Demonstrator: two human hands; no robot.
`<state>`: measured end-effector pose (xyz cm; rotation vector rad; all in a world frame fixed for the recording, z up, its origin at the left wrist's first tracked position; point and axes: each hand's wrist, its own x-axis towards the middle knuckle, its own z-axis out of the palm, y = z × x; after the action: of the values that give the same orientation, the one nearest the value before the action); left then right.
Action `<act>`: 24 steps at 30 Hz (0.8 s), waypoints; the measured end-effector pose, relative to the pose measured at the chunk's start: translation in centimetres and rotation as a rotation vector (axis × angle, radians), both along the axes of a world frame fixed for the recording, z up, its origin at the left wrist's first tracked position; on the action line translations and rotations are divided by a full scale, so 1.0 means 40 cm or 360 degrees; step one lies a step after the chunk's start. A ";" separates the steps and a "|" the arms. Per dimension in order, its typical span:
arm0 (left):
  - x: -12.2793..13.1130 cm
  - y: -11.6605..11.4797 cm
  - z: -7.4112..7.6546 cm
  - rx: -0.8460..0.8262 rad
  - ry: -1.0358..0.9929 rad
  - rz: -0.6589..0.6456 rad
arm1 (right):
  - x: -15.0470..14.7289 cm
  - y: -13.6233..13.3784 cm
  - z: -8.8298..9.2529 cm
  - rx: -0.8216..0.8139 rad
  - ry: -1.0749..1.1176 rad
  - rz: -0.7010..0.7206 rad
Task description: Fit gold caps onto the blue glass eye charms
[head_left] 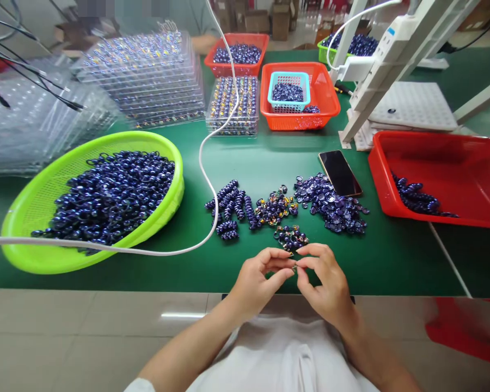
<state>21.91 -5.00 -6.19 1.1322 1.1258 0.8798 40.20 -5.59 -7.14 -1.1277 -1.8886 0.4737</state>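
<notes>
At the table's front edge my left hand [265, 273] and my right hand [325, 277] meet fingertip to fingertip. Both are pinched around a tiny piece that the fingers mostly cover, so its kind cannot be made out. Just beyond the fingers lies a small heap of dark, shiny ring-like pieces [291, 237]. Behind it is a pile of dark pieces with gold parts [275, 207]. To the left are coiled rows of dark blue pieces [231, 204], and to the right spreads a heap of flat, dark blue round caps [330, 204].
A lime-green basket [177, 179] full of dark pieces stands left. A white cable [206, 169] loops across the table. A phone [340, 172] lies by the caps. A red tray [453, 179] is at right; orange baskets [332, 103] and stacked clear trays [167, 92] stand behind.
</notes>
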 end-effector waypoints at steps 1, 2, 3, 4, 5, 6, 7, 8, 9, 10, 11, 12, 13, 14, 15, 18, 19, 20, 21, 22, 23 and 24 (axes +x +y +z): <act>-0.016 0.010 0.000 0.0194 0.0217 0.0000 | 0.002 0.000 0.001 -0.0019 0.0019 -0.0002; -0.035 0.023 -0.001 0.0410 0.0465 0.0031 | 0.004 0.001 0.001 -0.0046 0.0040 -0.0013; -0.054 0.039 -0.004 0.0624 0.0708 0.0091 | 0.006 0.001 0.002 -0.0078 0.0057 -0.0026; -0.073 0.058 -0.009 0.0811 0.0915 0.0158 | 0.007 0.002 0.002 -0.0108 0.0071 -0.0039; -0.089 0.078 -0.015 0.0952 0.1092 0.0195 | 0.008 0.002 0.002 -0.0132 0.0082 -0.0046; -0.103 0.097 -0.022 0.1048 0.1249 0.0215 | 0.008 0.001 0.002 -0.0148 0.0088 -0.0046; -0.113 0.114 -0.029 0.1111 0.1385 0.0213 | 0.008 0.000 0.001 -0.0155 0.0095 -0.0044; -0.119 0.128 -0.036 0.1147 0.1497 0.0194 | 0.007 -0.001 -0.001 -0.0161 0.0099 -0.0041; -0.121 0.139 -0.042 0.1168 0.1581 0.0168 | 0.006 -0.002 -0.003 -0.0166 0.0105 -0.0040; -0.121 0.147 -0.046 0.1182 0.1643 0.0139 | 0.006 -0.003 -0.005 -0.0170 0.0109 -0.0038; -0.120 0.151 -0.049 0.1193 0.1684 0.0113 | 0.006 -0.004 -0.007 -0.0175 0.0111 -0.0039; -0.117 0.153 -0.051 0.1201 0.1708 0.0094 | 0.006 -0.005 -0.009 -0.0182 0.0112 -0.0042; -0.115 0.154 -0.052 0.1204 0.1722 0.0082 | 0.006 -0.006 -0.010 -0.0188 0.0111 -0.0046; -0.114 0.153 -0.053 0.1200 0.1731 0.0073 | 0.006 -0.006 -0.011 -0.0194 0.0108 -0.0049; -0.115 0.151 -0.053 0.1191 0.1735 0.0068 | 0.006 -0.005 -0.011 -0.0199 0.0106 -0.0054; -0.124 0.146 -0.048 0.1142 0.1739 0.0049 | 0.006 -0.003 -0.008 -0.0214 0.0106 -0.0057; -0.128 0.143 -0.043 0.1129 0.1735 0.0050 | 0.006 -0.003 -0.006 -0.0225 0.0111 -0.0057; -0.132 0.139 -0.037 0.1120 0.1719 0.0062 | 0.006 -0.002 -0.005 -0.0244 0.0119 -0.0058; -0.133 0.134 -0.029 0.1111 0.1679 0.0083 | 0.007 -0.002 -0.003 -0.0271 0.0131 -0.0060; -0.132 0.128 -0.020 0.1096 0.1607 0.0112 | 0.007 -0.002 -0.002 -0.0306 0.0151 -0.0064; -0.128 0.120 -0.010 0.1071 0.1495 0.0142 | 0.007 -0.002 -0.001 -0.0345 0.0177 -0.0067; -0.122 0.111 0.001 0.1025 0.1345 0.0162 | 0.006 -0.002 0.001 -0.0385 0.0213 -0.0069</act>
<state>17.05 -0.56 -6.17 2.1139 1.6378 0.8855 40.45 -5.67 -7.11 -1.2581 -1.7200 0.7500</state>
